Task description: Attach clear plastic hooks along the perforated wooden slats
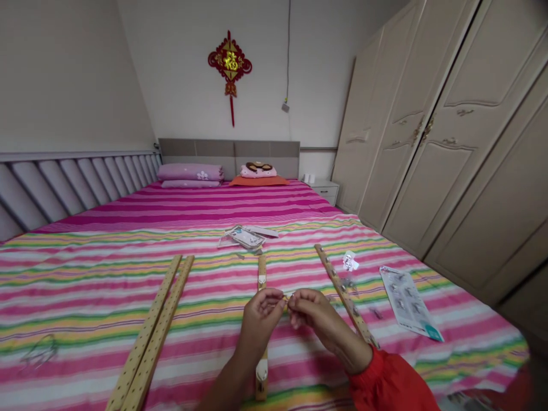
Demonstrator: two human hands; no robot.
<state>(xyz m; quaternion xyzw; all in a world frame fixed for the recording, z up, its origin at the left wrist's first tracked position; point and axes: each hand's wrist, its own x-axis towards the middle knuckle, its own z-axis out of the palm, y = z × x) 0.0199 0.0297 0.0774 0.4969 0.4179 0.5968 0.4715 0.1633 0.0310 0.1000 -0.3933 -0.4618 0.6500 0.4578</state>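
Observation:
My left hand (260, 315) and my right hand (317, 321) meet above the striped bed cover (94, 297), fingertips pinched together on a tiny part (286, 297) too small to name. Under them lies a short wooden slat (261, 274) with metal fittings, running away from me. A longer perforated wooden slat (342, 291) lies just right of my right hand. Two long perforated wooden slats (156, 328) lie side by side to the left. My right sleeve is red.
A printed instruction sheet (409, 302) and a small clear bag (350, 261) lie at the right. A plastic packet (246, 237) lies mid-bed. Pillows (190, 173) sit at the headboard; a nightstand (326, 190) beyond; wardrobe doors (432, 142) line the right.

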